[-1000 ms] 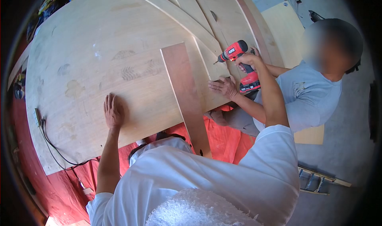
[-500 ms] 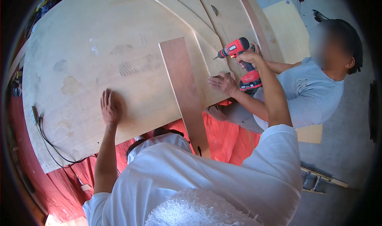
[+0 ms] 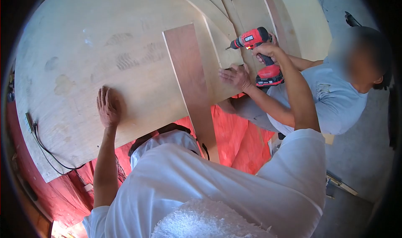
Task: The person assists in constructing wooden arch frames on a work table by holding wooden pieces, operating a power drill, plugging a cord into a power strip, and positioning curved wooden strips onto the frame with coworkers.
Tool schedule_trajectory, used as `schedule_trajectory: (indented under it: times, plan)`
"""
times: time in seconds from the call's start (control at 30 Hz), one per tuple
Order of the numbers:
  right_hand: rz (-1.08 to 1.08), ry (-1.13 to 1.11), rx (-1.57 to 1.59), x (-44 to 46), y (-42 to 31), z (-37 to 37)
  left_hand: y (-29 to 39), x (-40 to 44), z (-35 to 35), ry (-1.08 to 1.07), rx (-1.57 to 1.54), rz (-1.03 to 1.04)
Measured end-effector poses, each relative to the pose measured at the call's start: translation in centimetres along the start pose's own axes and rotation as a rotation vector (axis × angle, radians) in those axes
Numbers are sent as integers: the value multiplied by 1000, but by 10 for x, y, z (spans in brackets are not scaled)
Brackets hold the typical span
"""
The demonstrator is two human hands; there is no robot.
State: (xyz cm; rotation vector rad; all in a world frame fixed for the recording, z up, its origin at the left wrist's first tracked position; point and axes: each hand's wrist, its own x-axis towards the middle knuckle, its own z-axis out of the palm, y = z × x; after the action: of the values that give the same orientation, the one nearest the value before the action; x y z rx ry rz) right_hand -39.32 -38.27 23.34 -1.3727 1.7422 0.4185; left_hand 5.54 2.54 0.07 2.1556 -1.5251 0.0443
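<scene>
My left hand (image 3: pixel 108 108) lies flat on the large plywood sheet (image 3: pixel 138 74), its fingers stretched out, holding nothing. Around the grip of a red and black cordless drill (image 3: pixel 253 39) my right hand (image 3: pixel 267 53) is wrapped. The drill's bit points left, over the end of a pale wooden strip (image 3: pixel 226 41); whether the tip touches wood I cannot tell. Just below that strip's end rests a co-worker's hand (image 3: pixel 237 77). A reddish board (image 3: pixel 188 70) lies between my two hands and reaches past the sheet's near edge.
The co-worker (image 3: pixel 331 91) crouches at the right. A power strip (image 3: pixel 29 121) with a black cable sits at the sheet's left edge. Red sheeting (image 3: pixel 238 141) covers floor below. A ladder (image 3: pixel 341 184) lies at lower right; a pale panel (image 3: pixel 307 24) is at upper right.
The view has shifted, so the plywood and strips appear higher and further left. My right hand and the drill appear slightly further right. My left hand stays flat on the sheet.
</scene>
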Motion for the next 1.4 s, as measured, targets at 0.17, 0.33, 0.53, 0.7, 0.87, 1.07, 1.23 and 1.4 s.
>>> schedule_trajectory:
  times: [0.17,0.33,0.53,0.7,0.87,1.07,1.23,1.4]
  plan:
    - [7,-10,-5,9,-3,0,1,2,-2,-35,10,-18]
    - [14,-22,5,13,-1,-1,2,3,0,-50,26,-37]
    - [26,-39,16,12,4,0,4,4,2,-44,47,-21]
    - [33,-60,23,15,6,1,5,5,3,-18,50,-10]
    - [7,-89,5,11,1,3,5,7,-2,-52,53,-19]
    - [-122,-26,34,-7,1,0,-1,-4,-2,-29,10,-17]
    - [-345,147,45,-28,-8,0,-1,-8,0,-38,27,-9]
    - [-594,768,-222,26,-60,29,-1,-4,-2,-76,32,-23]
